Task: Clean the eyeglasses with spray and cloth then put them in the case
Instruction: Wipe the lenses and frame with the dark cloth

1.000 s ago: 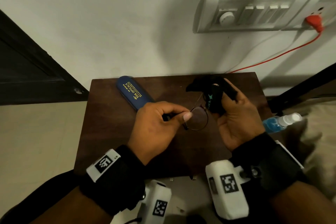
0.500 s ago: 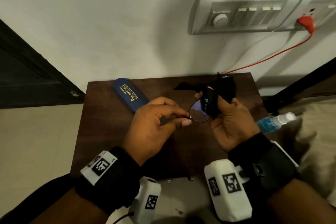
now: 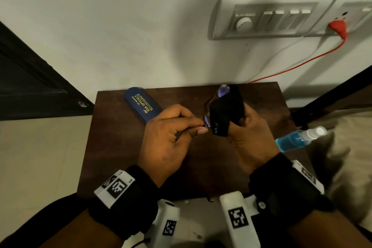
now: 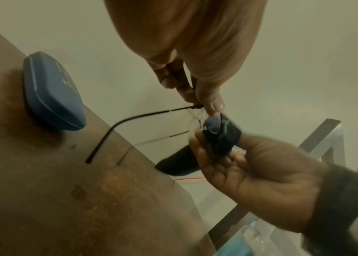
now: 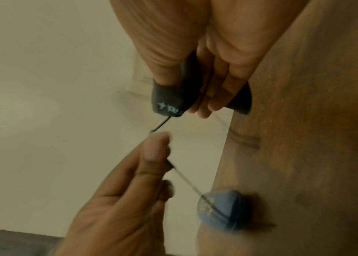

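Thin-rimmed eyeglasses (image 3: 207, 122) hang above the dark wooden table (image 3: 124, 147). My left hand (image 3: 171, 137) pinches the frame by its hinge between thumb and forefinger; the temple arm (image 4: 130, 119) trails toward the table. My right hand (image 3: 247, 137) grips a black cleaning cloth (image 3: 225, 112) folded over one lens, thumb and fingers pressing from both sides. In the right wrist view the cloth (image 5: 171, 102) wraps the thumb tip. The shut blue case (image 3: 142, 105) lies at the table's back left. A spray bottle (image 3: 300, 139) of blue liquid lies to the right.
The table stands against a white wall with a switch panel (image 3: 281, 18) and a red plug and cable (image 3: 340, 28). A dark door (image 3: 30, 78) is at the left, and beige fabric (image 3: 346, 157) at the right beside the bottle.
The right hand has slid the cloth over the lens, which showed bare earlier and is now mostly covered. The glasses have tilted more upright. The left hand keeps its pinch.
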